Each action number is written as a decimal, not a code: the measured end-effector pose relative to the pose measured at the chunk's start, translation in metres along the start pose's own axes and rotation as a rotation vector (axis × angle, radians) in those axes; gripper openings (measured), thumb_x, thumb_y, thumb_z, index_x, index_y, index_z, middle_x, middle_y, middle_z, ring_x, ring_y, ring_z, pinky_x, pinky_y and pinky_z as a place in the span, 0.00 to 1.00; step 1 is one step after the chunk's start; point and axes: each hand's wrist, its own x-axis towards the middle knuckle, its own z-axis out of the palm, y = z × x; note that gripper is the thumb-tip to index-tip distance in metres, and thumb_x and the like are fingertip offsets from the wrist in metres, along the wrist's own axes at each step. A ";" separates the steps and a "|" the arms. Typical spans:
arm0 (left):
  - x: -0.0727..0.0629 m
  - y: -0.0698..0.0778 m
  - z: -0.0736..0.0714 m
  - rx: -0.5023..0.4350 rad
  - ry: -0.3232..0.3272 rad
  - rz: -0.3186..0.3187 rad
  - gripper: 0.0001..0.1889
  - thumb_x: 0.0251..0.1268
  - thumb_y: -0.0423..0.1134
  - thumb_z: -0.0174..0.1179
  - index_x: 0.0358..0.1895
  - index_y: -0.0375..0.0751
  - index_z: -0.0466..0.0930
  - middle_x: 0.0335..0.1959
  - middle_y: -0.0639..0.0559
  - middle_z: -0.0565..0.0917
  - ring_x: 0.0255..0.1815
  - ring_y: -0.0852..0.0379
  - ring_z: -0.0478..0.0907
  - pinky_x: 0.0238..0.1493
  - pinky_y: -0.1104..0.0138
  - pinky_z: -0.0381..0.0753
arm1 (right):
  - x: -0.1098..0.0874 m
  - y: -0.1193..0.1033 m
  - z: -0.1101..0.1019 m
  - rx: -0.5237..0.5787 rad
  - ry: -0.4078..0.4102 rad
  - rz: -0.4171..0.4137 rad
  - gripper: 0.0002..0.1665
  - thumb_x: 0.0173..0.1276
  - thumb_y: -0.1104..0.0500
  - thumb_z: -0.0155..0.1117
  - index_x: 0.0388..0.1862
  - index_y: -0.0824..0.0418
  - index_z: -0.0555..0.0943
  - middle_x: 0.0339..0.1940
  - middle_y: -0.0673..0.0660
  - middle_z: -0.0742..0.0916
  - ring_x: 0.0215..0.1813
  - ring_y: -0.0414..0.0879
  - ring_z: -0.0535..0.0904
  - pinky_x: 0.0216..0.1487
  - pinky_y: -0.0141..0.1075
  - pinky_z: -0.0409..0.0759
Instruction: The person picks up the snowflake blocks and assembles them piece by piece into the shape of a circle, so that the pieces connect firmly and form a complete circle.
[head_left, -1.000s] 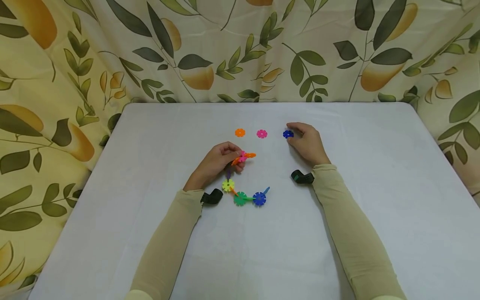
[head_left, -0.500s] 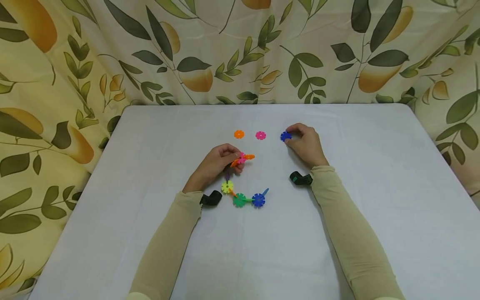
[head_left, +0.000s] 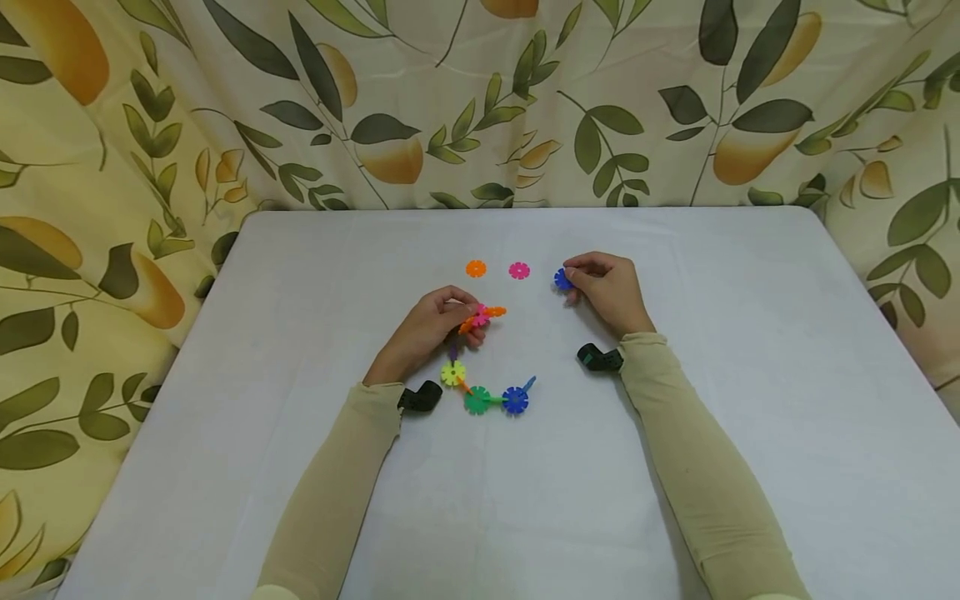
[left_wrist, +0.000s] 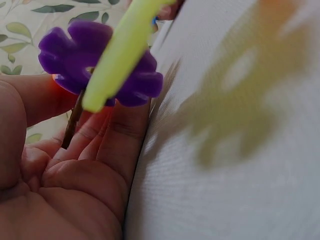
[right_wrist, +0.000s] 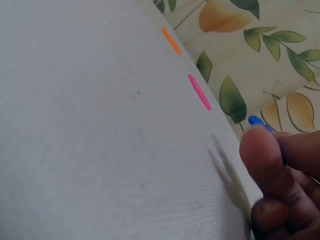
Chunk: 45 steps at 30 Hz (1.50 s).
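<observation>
My left hand (head_left: 433, 327) pinches one end of a chain of notched plastic discs, near a pink disc (head_left: 481, 315) joined to orange ones. From there the chain curves over the table through a purple disc (left_wrist: 80, 50), a yellow disc (head_left: 453, 373), a green disc (head_left: 477, 400) and a blue disc (head_left: 515, 401) with a light blue piece at its end. Between the thumb and fingers of my right hand (head_left: 611, 292) is a loose blue disc (head_left: 562, 279), partly covered by the fingertips. In the right wrist view only a sliver of this disc (right_wrist: 257, 121) shows.
A loose orange disc (head_left: 476, 268) and a loose pink disc (head_left: 519, 271) lie flat towards the back of the white table (head_left: 720, 400). Behind the table hangs a leaf-patterned curtain (head_left: 555, 100). Each wrist carries a black camera.
My right hand has picked the blue disc up from the table and moved it slightly left and nearer. The left hand keeps its hold on the chain, almost still.
</observation>
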 end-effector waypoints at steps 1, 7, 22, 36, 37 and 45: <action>0.000 0.000 0.000 0.001 0.005 -0.003 0.10 0.86 0.36 0.55 0.57 0.32 0.75 0.42 0.37 0.89 0.35 0.50 0.88 0.45 0.64 0.89 | 0.000 0.000 0.000 0.033 -0.007 0.009 0.14 0.77 0.67 0.67 0.55 0.76 0.85 0.31 0.58 0.90 0.24 0.42 0.84 0.28 0.28 0.79; 0.000 0.002 0.000 -0.006 0.009 -0.014 0.11 0.86 0.36 0.54 0.61 0.33 0.73 0.44 0.35 0.90 0.36 0.49 0.88 0.45 0.64 0.89 | -0.004 -0.002 0.003 0.154 -0.075 0.079 0.17 0.79 0.69 0.63 0.61 0.78 0.82 0.36 0.59 0.90 0.30 0.44 0.88 0.37 0.32 0.87; 0.002 0.001 0.002 -0.010 -0.009 0.002 0.15 0.86 0.40 0.56 0.60 0.32 0.81 0.44 0.36 0.88 0.36 0.50 0.85 0.46 0.63 0.89 | -0.015 -0.019 0.021 0.107 -0.238 0.117 0.12 0.80 0.64 0.65 0.53 0.74 0.81 0.33 0.65 0.89 0.26 0.47 0.85 0.34 0.35 0.87; 0.001 0.000 0.001 -0.012 -0.005 0.002 0.14 0.85 0.42 0.59 0.57 0.33 0.79 0.47 0.36 0.89 0.38 0.48 0.86 0.47 0.62 0.90 | -0.020 -0.026 0.035 0.087 -0.337 0.109 0.11 0.80 0.64 0.64 0.50 0.74 0.81 0.31 0.63 0.89 0.23 0.47 0.84 0.27 0.34 0.84; 0.001 0.000 0.001 -0.010 -0.002 0.002 0.14 0.84 0.42 0.59 0.57 0.33 0.79 0.47 0.36 0.89 0.38 0.48 0.86 0.47 0.62 0.90 | -0.020 -0.027 0.036 0.083 -0.339 0.110 0.11 0.80 0.64 0.64 0.50 0.74 0.81 0.31 0.63 0.89 0.23 0.47 0.84 0.26 0.34 0.84; 0.000 0.002 0.003 0.005 0.008 -0.005 0.14 0.83 0.40 0.61 0.57 0.32 0.79 0.45 0.35 0.89 0.35 0.48 0.86 0.45 0.62 0.90 | -0.022 -0.031 0.044 0.064 -0.363 0.111 0.11 0.80 0.63 0.66 0.50 0.72 0.82 0.29 0.64 0.88 0.22 0.46 0.83 0.26 0.35 0.83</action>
